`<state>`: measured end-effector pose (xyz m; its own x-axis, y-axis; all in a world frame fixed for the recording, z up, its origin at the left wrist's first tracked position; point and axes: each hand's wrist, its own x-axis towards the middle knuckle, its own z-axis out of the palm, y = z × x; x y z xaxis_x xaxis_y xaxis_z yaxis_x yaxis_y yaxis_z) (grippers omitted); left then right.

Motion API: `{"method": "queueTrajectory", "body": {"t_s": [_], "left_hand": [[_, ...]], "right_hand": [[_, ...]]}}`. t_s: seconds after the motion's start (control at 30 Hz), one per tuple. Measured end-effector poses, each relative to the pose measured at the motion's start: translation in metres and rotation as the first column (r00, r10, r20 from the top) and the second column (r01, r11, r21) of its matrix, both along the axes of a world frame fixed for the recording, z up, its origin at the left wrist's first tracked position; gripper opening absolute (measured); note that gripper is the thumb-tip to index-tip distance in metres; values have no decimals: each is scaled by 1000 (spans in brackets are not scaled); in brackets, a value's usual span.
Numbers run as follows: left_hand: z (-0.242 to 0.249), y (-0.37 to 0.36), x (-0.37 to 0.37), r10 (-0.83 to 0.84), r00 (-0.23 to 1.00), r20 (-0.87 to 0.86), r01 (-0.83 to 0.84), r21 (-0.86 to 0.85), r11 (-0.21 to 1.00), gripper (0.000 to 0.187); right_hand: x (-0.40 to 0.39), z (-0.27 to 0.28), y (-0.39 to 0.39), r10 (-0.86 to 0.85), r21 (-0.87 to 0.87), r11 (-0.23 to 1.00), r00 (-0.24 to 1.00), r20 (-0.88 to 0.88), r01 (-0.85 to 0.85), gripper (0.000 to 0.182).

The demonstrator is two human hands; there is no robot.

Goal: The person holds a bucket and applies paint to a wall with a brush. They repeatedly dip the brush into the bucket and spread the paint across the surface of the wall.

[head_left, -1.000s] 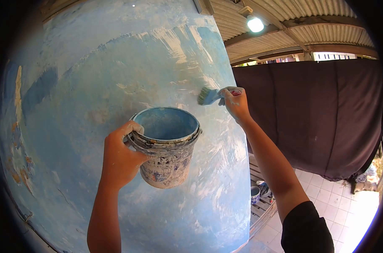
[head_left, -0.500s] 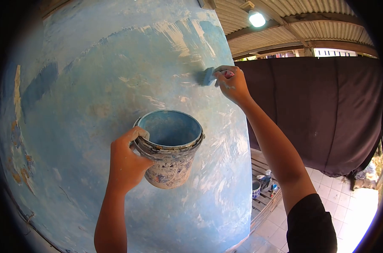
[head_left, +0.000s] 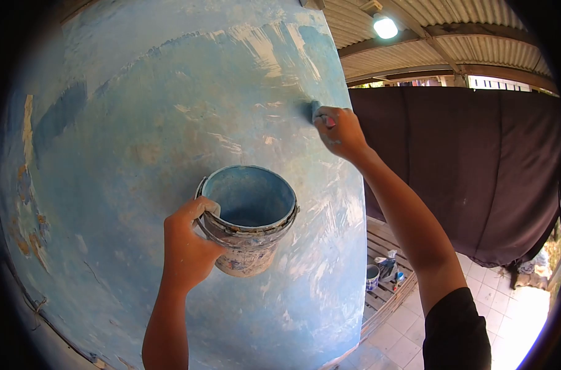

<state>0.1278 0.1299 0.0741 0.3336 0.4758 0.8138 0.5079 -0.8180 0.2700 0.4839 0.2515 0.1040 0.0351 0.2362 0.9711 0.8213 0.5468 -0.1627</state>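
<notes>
My left hand [head_left: 193,237] grips the rim and side of a paint bucket [head_left: 246,256], its thumb hooked over the edge. Blue paint coats the bucket's inside, and its outside is splattered and stained. Closed around a paintbrush [head_left: 315,111], my right hand [head_left: 341,131] holds the bristles against the blue wall [head_left: 138,203] near its right edge. Most of the brush's handle is hidden by my fingers, with a pinkish bit showing. Pale unpainted streaks and patches show on the wall around the brush and above it.
Right of the wall hangs a dark cloth [head_left: 459,166]. Below it, a slatted wooden platform [head_left: 379,237] carries a small paint can [head_left: 372,277] and a dark plastic bag [head_left: 388,266]. A lit bulb [head_left: 385,27] hangs under the corrugated roof. The floor [head_left: 410,317] is tiled.
The brush has moved slightly to the right along the wall, and my right hand has turned and dropped a little. My left hand still holds the bucket in nearly the same place.
</notes>
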Motion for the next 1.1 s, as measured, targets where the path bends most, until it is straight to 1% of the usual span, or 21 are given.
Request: {"method": "queueTrajectory", "body": {"t_s": [0.07, 0.1, 0.13, 0.17, 0.23, 0.33, 0.37, 0.4, 0.43, 0.5, 0.53, 0.57, 0.63, 0.7, 0.73, 0.77, 0.87, 0.9, 0.97, 1.03, 1.1], "left_hand": [[-2, 2, 0, 6, 1000, -3, -6, 8, 1000, 37], [-2, 1, 0, 10, 1000, -7, -10, 6, 1000, 37], [-6, 5, -1, 21, 1000, -10, -21, 0, 1000, 36], [-7, 5, -2, 33, 999, -10, -33, -12, 999, 36], [-11, 7, -3, 39, 999, 16, -38, -52, 998, 37], [-21, 12, -14, 53, 998, 44, -49, -76, 996, 38], [-25, 14, -18, 60, 997, 51, -56, -65, 996, 38], [-26, 14, -19, 70, 996, 57, -66, -68, 996, 38], [-28, 11, -21, 85, 994, 61, -80, -86, 993, 38], [-32, 11, -26, 110, 992, 63, -103, -107, 989, 39], [-34, 11, -28, 131, 991, 38, -127, -86, 988, 39], [-35, 11, -29, 152, 988, 17, -151, -61, 987, 39], [-38, 11, -30, 148, 989, 27, -146, -53, 988, 39], [-43, 10, -31, 144, 989, 33, -143, -46, 989, 39], [-42, 9, -31, 148, 988, 42, -146, -56, 988, 39], [-41, 8, -32, 149, 988, 48, -146, -64, 987, 40], [-42, 4, -32, 199, 979, 48, -195, -79, 978, 46], [-42, 2, -33, 204, 978, 49, -199, -86, 976, 46], [-42, -2, -36, 198, 980, 24, -197, -61, 979, 46], [-44, -1, -37, 208, 978, 27, -207, -48, 977, 44], [-43, 0, -34, 224, 974, 34, -223, -31, 974, 43]], "right_hand": [[-37, -1, -12, 146, 18, 989, 982, 117, -149, 11], [-52, 0, -22, 325, -23, 946, 937, 125, -325, 10], [-65, -4, -25, 472, -70, 882, 876, 102, -467, 11], [-74, -7, -25, 626, -111, 777, 779, 27, -620, 14], [-78, -17, -9, 636, -124, 763, 771, -36, -635, 14], [-46, -36, 15, 540, -131, 822, 832, -130, -554, 15], [-35, -38, 16, 411, -66, 909, 911, -30, -412, 14], [-27, -37, 15, 266, 1, 964, 964, -1, -266, 11], [-19, -35, 17, 56, -22, 998, 998, 14, -56, 8], [-9, -30, 22, 162, 64, 985, 986, -42, -159, 10], [-12, -29, 18, 170, 66, 984, 985, -36, -167, 10], [-17, -28, 12, 280, 40, 960, 958, -56, -278, 11], [-38, -34, 4, 526, -9, 848, 843, -112, -531, 15], [-59, -38, 4, 651, -99, 737, 742, -159, -668, 16], [-59, -40, 11, 623, -171, 749, 768, -145, -640, 16], [-56, -40, 17, 626, -167, 747, 765, -149, -643, 16], [-42, -31, 24, 430, -43, 899, 898, -94, -435, 11], [-42, -25, 23, 434, -51, 897, 896, -94, -440, 11], [-48, -16, 18, 261, 147, 956, 965, -24, -255, 9], [-61, -10, 6, 291, 122, 950, 957, -15, -287, 9], [-79, -10, 3, 607, -56, 789, 790, -86, -612, 16]]}}
